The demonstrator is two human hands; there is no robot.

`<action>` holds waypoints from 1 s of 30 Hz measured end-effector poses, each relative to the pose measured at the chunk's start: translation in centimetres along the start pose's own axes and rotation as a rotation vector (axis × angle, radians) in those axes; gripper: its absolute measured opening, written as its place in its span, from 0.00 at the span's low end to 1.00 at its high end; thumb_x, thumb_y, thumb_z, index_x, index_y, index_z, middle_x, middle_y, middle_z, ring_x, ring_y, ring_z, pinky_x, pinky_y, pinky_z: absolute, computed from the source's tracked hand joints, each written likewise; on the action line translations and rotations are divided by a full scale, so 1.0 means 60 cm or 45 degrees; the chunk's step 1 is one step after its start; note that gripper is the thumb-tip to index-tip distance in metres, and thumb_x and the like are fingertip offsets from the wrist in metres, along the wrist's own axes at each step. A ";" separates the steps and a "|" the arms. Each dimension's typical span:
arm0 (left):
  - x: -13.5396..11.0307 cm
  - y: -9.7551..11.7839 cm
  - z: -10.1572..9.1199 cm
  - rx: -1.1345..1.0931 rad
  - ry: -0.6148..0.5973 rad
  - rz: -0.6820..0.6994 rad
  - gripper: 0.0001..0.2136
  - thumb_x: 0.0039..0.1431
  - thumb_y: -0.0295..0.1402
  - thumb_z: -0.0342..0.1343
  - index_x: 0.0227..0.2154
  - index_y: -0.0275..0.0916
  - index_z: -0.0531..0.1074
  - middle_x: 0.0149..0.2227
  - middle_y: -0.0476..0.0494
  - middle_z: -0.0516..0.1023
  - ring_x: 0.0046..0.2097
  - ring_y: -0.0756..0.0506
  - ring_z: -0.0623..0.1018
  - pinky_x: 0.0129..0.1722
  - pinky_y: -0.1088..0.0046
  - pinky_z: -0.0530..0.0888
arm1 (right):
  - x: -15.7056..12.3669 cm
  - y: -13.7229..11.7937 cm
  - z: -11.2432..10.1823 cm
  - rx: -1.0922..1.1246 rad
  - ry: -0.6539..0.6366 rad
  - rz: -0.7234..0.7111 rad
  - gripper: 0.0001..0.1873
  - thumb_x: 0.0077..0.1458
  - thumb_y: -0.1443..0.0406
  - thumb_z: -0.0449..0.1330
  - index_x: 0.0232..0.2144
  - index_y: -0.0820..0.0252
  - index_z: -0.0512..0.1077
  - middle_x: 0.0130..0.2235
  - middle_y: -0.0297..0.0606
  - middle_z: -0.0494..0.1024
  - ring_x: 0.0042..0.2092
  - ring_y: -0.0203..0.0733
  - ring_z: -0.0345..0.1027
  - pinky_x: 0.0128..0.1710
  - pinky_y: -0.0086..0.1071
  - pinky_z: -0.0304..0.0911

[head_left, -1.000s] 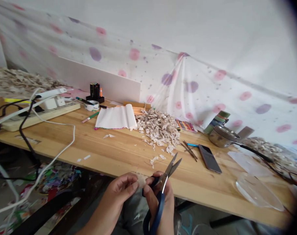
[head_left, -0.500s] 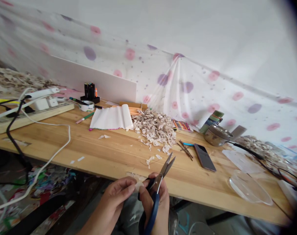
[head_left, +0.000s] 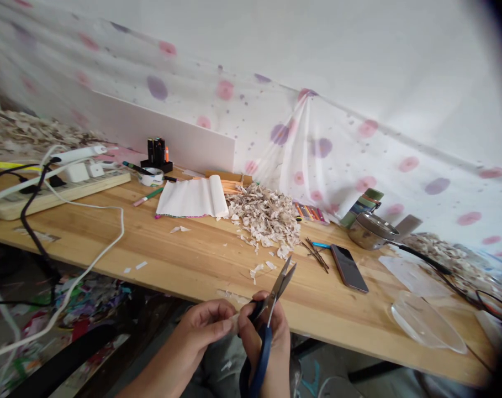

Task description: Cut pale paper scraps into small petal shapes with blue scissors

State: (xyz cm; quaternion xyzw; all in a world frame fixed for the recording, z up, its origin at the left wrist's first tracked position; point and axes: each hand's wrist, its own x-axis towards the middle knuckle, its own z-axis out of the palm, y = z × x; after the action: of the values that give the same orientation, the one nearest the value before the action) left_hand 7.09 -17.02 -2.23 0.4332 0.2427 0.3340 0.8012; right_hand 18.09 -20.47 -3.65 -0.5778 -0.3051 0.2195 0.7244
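Okay so, bottom centre of the frame, the left hand (head_left: 209,323) was pinching a tiny pale scrap (head_left: 236,322), mostly hidden by fingers. The right hand (head_left: 278,344) was right beside it, curled around blue-handled scissors (head_left: 271,305), blades slightly apart and pointing up. A messy pile of flakes (head_left: 269,215) sat mid-frame, with a phone (head_left: 349,267) lying right of centre.

Scissors (head_left: 272,300), markers (head_left: 152,150), heaped scraps (head_left: 271,214) (plus a saucepan (head_left: 369,234)) suggest a home workroom.
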 end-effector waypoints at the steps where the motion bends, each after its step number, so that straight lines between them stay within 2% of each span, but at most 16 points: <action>1: 0.000 0.000 -0.001 0.012 -0.007 0.001 0.08 0.49 0.37 0.62 0.24 0.37 0.74 0.32 0.42 0.77 0.43 0.38 0.73 0.49 0.61 0.63 | 0.002 -0.001 0.000 -0.001 0.006 -0.003 0.14 0.34 0.65 0.63 0.28 0.57 0.66 0.19 0.25 0.66 0.18 0.32 0.61 0.16 0.23 0.57; 5: 0.001 -0.003 -0.003 0.031 0.029 0.020 0.07 0.50 0.37 0.62 0.25 0.38 0.74 0.32 0.43 0.76 0.44 0.38 0.72 0.46 0.64 0.63 | 0.005 -0.003 0.002 -0.042 0.048 -0.006 0.13 0.34 0.65 0.62 0.27 0.57 0.66 0.19 0.25 0.67 0.18 0.32 0.60 0.16 0.24 0.58; 9: 0.000 -0.009 -0.004 -0.094 0.049 -0.009 0.07 0.53 0.36 0.60 0.26 0.37 0.75 0.30 0.45 0.74 0.40 0.42 0.71 0.42 0.68 0.64 | 0.004 -0.009 0.002 -0.036 0.082 0.054 0.12 0.33 0.65 0.61 0.27 0.57 0.66 0.18 0.25 0.66 0.16 0.30 0.56 0.13 0.23 0.53; 14: 0.000 -0.014 -0.007 -0.177 0.044 -0.057 0.10 0.55 0.39 0.58 0.27 0.37 0.75 0.29 0.46 0.73 0.37 0.45 0.69 0.39 0.70 0.65 | 0.004 -0.005 -0.002 -0.024 0.177 0.151 0.16 0.33 0.63 0.62 0.29 0.58 0.66 0.20 0.26 0.68 0.18 0.32 0.60 0.15 0.24 0.54; 17: 0.003 -0.011 -0.004 -0.072 0.096 -0.030 0.09 0.48 0.39 0.64 0.29 0.38 0.77 0.32 0.45 0.76 0.40 0.43 0.70 0.42 0.69 0.65 | 0.004 0.000 -0.005 0.000 0.092 0.121 0.17 0.36 0.62 0.63 0.32 0.58 0.66 0.19 0.25 0.67 0.18 0.32 0.61 0.17 0.24 0.56; 20: 0.005 -0.007 0.002 0.010 0.159 -0.002 0.09 0.43 0.37 0.67 0.26 0.38 0.77 0.30 0.46 0.77 0.39 0.43 0.71 0.42 0.70 0.65 | 0.003 0.001 -0.006 -0.022 0.055 0.052 0.16 0.38 0.60 0.64 0.31 0.58 0.66 0.17 0.24 0.66 0.18 0.32 0.61 0.17 0.25 0.56; 24: 0.007 -0.004 0.007 -0.034 0.181 0.008 0.07 0.43 0.35 0.67 0.24 0.39 0.77 0.28 0.47 0.77 0.37 0.44 0.72 0.41 0.70 0.66 | 0.000 0.004 -0.006 0.046 -0.019 0.020 0.16 0.39 0.60 0.65 0.31 0.57 0.66 0.18 0.25 0.68 0.18 0.33 0.62 0.17 0.25 0.58; 30: 0.010 -0.007 0.001 -0.129 0.108 -0.013 0.05 0.46 0.33 0.65 0.24 0.39 0.75 0.31 0.45 0.78 0.42 0.41 0.75 0.48 0.66 0.65 | -0.003 0.012 -0.010 0.144 -0.138 0.039 0.16 0.41 0.63 0.64 0.35 0.56 0.66 0.21 0.27 0.71 0.21 0.35 0.66 0.20 0.27 0.61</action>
State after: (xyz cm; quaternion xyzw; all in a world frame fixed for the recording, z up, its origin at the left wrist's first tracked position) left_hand 7.66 -16.75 -2.62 0.3761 0.2615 0.3599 0.8128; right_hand 18.39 -20.86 -4.44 -0.5279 -0.3221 0.2784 0.7349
